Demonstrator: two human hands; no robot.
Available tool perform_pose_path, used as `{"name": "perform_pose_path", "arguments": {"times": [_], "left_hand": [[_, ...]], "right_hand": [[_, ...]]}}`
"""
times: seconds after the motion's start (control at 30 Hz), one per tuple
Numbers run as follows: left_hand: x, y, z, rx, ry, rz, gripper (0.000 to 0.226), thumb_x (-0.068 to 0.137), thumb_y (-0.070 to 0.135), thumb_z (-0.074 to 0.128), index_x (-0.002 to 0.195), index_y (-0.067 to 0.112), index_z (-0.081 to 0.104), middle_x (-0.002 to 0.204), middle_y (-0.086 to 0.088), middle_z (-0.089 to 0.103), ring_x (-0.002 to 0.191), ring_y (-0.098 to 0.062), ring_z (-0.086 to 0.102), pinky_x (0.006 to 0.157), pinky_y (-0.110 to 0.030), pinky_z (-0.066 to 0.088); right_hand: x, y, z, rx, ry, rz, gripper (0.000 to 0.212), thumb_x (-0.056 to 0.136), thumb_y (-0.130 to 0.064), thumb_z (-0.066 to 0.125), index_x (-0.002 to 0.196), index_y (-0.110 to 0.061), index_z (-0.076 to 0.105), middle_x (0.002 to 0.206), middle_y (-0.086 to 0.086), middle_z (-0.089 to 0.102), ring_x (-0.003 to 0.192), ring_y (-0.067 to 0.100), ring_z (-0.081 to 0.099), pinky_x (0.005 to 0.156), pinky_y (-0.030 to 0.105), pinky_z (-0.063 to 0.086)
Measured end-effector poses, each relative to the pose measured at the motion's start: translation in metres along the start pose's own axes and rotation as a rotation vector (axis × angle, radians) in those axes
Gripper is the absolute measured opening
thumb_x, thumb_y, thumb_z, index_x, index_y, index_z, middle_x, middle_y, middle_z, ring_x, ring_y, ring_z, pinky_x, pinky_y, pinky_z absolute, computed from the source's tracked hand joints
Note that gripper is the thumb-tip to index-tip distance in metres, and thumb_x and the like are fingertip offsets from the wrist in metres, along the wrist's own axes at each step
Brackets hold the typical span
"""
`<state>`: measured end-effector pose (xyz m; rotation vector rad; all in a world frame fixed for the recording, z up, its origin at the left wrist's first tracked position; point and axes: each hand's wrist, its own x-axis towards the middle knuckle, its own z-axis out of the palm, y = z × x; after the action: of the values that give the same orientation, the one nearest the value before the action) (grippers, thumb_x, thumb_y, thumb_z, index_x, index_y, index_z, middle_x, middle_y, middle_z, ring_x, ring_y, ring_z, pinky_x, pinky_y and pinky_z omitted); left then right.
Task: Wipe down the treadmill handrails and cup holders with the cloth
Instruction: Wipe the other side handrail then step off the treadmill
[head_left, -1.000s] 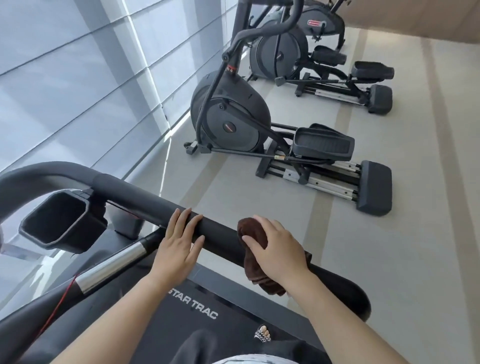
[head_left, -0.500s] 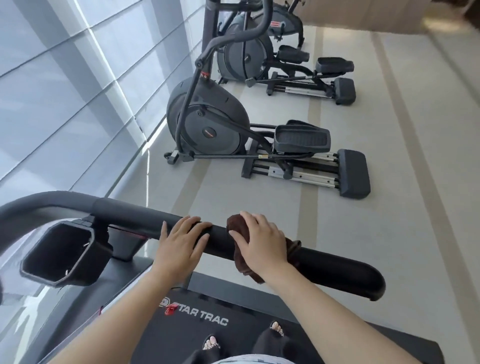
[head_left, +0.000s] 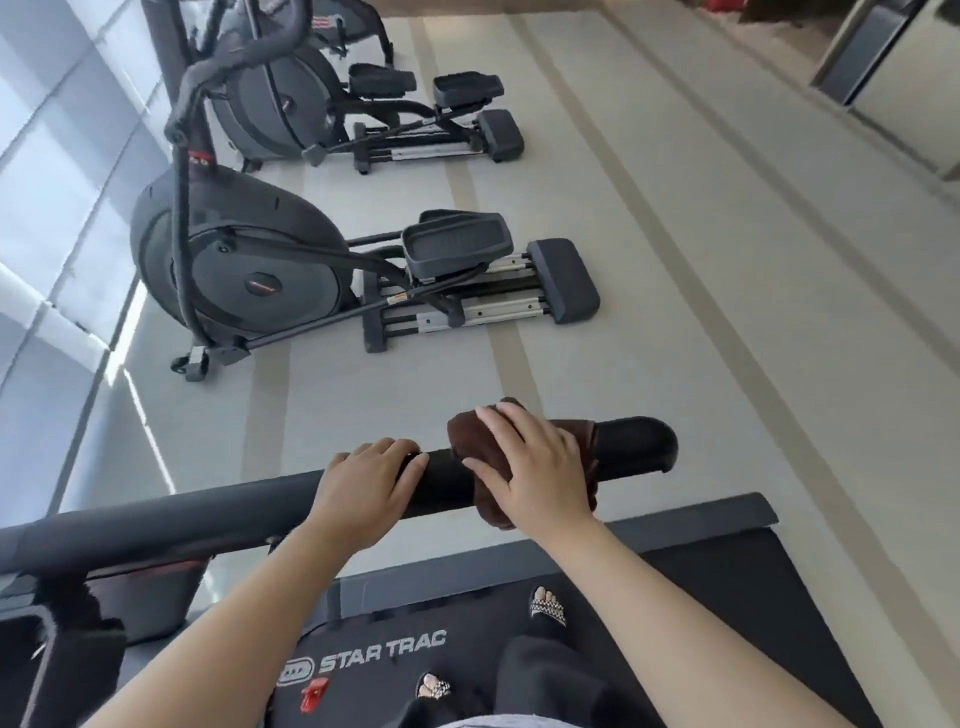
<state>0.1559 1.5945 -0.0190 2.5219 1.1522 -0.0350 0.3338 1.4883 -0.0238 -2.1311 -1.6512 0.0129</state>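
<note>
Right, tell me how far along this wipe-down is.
Done: nothing shows which stretches are already wiped. In hand: the right hand holds the brown cloth round the handrail near its free end; the left hand holds the rail beside it. Left: the rail's end cap and the cup holder at lower left.

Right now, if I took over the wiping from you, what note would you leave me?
Left hand grips the handrail bare, just beside the cloth.
Right hand holds the brown cloth wrapped over the handrail, near its free end.
Cup holder is at the lower left, mostly cut off; neither hand is on it.
Done: this view cannot show how much is already clean.
Left: probably the last bit to the handrail's end, the other handrail, which is out of view, and the cup holders.
</note>
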Motion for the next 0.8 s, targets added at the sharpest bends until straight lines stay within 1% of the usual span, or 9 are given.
{"name": "perform_pose_path", "arguments": {"times": [0.13,0.23,0.3,0.37,0.43,0.53,0.63,0.7,0.8], "left_hand": [[0.017,0.022,0.007,-0.035,-0.026,0.087,0.042,0.095,0.047,0.021,0.112,0.026,0.053,0.110,0.006,0.062,0.098,-0.020,0.057,0.079,-0.035,0.041],[0.029,0.038,0.013,-0.056,-0.052,0.103,0.042,0.095,0.049,0.021,0.111,0.026,0.053,0.108,0.006,0.062,0.094,-0.019,0.058,0.076,-0.034,0.045],[0.035,0.045,0.017,-0.019,-0.057,0.109,0.043,0.095,0.049,0.020,0.111,0.028,0.053,0.106,0.006,0.062,0.092,-0.020,0.059,0.072,-0.034,0.044],[0.038,0.048,0.020,0.051,-0.032,0.102,0.043,0.094,0.050,0.018,0.109,0.030,0.053,0.103,0.006,0.063,0.088,-0.021,0.061,0.065,-0.032,0.039],[0.038,0.048,0.021,0.091,-0.002,0.094,0.044,0.094,0.051,0.017,0.106,0.032,0.054,0.098,0.007,0.063,0.083,-0.022,0.061,0.061,-0.031,0.034],[0.038,0.047,0.022,0.106,0.015,0.089,0.043,0.093,0.051,0.016,0.104,0.033,0.054,0.095,0.008,0.063,0.080,-0.022,0.061,0.058,-0.031,0.032],[0.038,0.047,0.023,0.108,0.020,0.095,0.044,0.092,0.052,0.015,0.104,0.034,0.054,0.095,0.008,0.063,0.081,-0.022,0.061,0.058,-0.031,0.033],[0.038,0.046,0.023,0.097,0.014,0.095,0.045,0.092,0.052,0.015,0.105,0.034,0.055,0.096,0.008,0.064,0.082,-0.022,0.061,0.058,-0.031,0.034],[0.038,0.044,0.022,0.081,0.000,0.100,0.046,0.092,0.052,0.015,0.106,0.034,0.054,0.098,0.008,0.064,0.084,-0.022,0.061,0.060,-0.031,0.034]], "right_hand": [[-0.009,0.048,-0.017,0.006,0.091,0.168,0.051,0.088,-0.055,0.043,0.129,-0.024,0.049,0.132,0.003,0.054,0.116,0.026,0.053,0.089,0.045,0.044],[-0.009,0.082,-0.030,-0.003,0.156,0.254,0.051,0.089,-0.054,0.043,0.129,-0.022,0.049,0.131,0.004,0.054,0.116,0.026,0.052,0.092,0.043,0.043],[-0.009,0.100,-0.038,0.059,0.190,0.341,0.050,0.089,-0.052,0.045,0.129,-0.022,0.048,0.131,0.004,0.053,0.114,0.027,0.052,0.090,0.039,0.042],[-0.007,0.107,-0.042,0.150,0.208,0.415,0.049,0.089,-0.050,0.047,0.130,-0.022,0.047,0.132,0.004,0.052,0.114,0.029,0.051,0.091,0.040,0.042],[-0.009,0.103,-0.042,0.152,0.209,0.399,0.047,0.089,-0.046,0.049,0.129,-0.021,0.049,0.132,0.004,0.052,0.115,0.031,0.050,0.094,0.041,0.040],[-0.020,0.080,-0.031,0.053,0.231,0.295,0.046,0.089,-0.045,0.051,0.127,-0.018,0.053,0.132,0.007,0.053,0.114,0.033,0.050,0.094,0.044,0.039],[-0.034,0.043,-0.007,0.038,0.230,0.201,0.047,0.089,-0.047,0.052,0.129,-0.023,0.050,0.136,0.007,0.050,0.119,0.033,0.047,0.093,0.046,0.040],[-0.037,0.027,0.004,0.039,0.217,0.181,0.048,0.089,-0.048,0.052,0.131,-0.026,0.046,0.138,0.007,0.049,0.122,0.033,0.046,0.093,0.047,0.040],[-0.029,0.033,0.003,0.024,0.217,0.191,0.049,0.087,-0.048,0.054,0.130,-0.025,0.047,0.136,0.007,0.050,0.120,0.032,0.047,0.090,0.047,0.042]]}}
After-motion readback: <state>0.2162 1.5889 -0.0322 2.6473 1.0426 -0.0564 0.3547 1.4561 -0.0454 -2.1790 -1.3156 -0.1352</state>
